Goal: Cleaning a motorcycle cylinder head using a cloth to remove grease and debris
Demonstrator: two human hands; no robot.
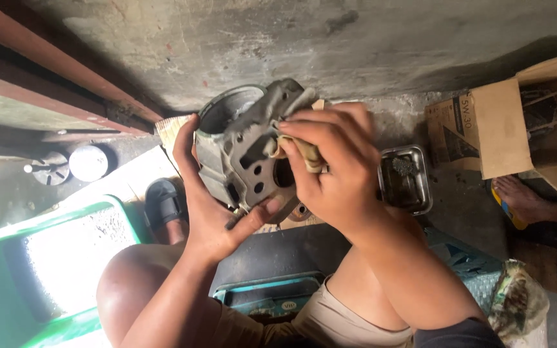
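Clasping a grey engine casing (246, 151), left hand (211, 212); right hand (336, 171) pinches a rag (304, 153).

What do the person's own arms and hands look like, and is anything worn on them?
Both arms are bare from the wrists up, with no sleeves reaching the forearms. The left hand and the right hand wear no gloves, and no rings, watch or bracelet show. The fingers look smudged with grime. Nearer the body, beige shorts and a dark garment edge show.

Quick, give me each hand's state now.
Left hand: grip closed on the grey metal engine casing.
Right hand: grip closed, pressing a beige rag onto it.
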